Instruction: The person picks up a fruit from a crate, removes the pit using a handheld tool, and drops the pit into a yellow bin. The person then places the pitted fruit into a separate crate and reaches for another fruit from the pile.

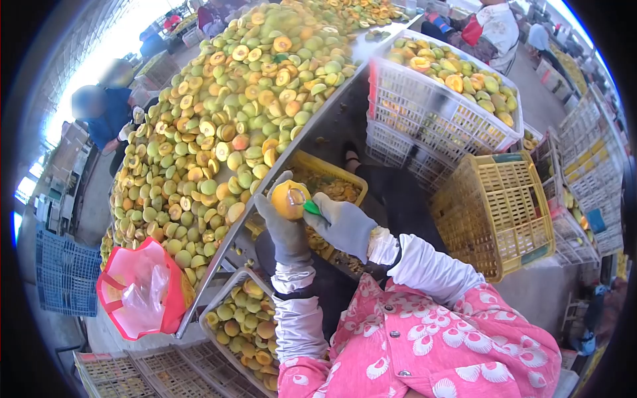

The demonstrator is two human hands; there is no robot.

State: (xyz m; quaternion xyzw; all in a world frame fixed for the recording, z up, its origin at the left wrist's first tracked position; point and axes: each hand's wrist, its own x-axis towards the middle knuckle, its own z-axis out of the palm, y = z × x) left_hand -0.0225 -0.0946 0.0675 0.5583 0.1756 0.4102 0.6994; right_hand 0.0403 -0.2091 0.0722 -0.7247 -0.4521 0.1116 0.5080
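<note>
My left hand (282, 222), in a grey glove, is wrapped round a yellow-orange fruit half (288, 200) beside the metal table edge. My right hand (342, 224), gloved the same way, grips a small tool with a green handle (312, 207). The tool's metal loop touches the cut face of the fruit. Below both hands sits a yellow crate (332, 171) with brownish scraps inside. A large heap of green and yellow fruit (225, 126), many pieces halved, covers the table to the upper left.
A red-rimmed bag (142, 288) hangs at the table's left corner. A fruit-filled crate (242, 325) stands below it. On the right are stacked white crates (438, 109) with fruit and a tilted yellow crate (494, 212). A co-worker (109, 116) is across the table.
</note>
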